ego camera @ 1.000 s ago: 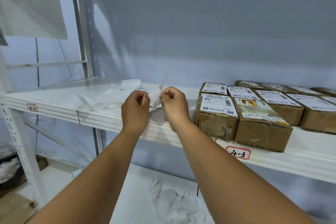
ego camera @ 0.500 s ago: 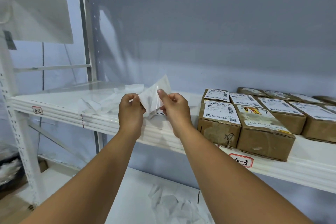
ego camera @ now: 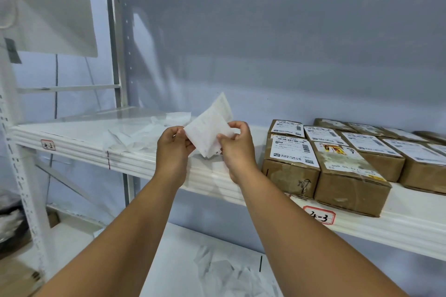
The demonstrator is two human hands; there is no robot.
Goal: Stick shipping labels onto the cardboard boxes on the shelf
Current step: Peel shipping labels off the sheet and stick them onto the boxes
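Label sheet (ego camera: 208, 134) in pinch of left hand (ego camera: 172, 150) and right hand (ego camera: 238, 150) above shelf edge (ego camera: 144, 164), cardboard boxes (ego camera: 350, 189) rightward.

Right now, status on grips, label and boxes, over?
Left grip and right grip both pinching one label sheet, held up before the shelf. Cardboard boxes to the right, nearest tops labelled. Nothing between sheet and boxes.

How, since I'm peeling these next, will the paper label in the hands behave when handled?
Probably floppy: the label bends between the left hand and right hand. Likely very light, since fingertip pinches alone hold it up. It may crumple easily, like the paper scraps on the shelf.
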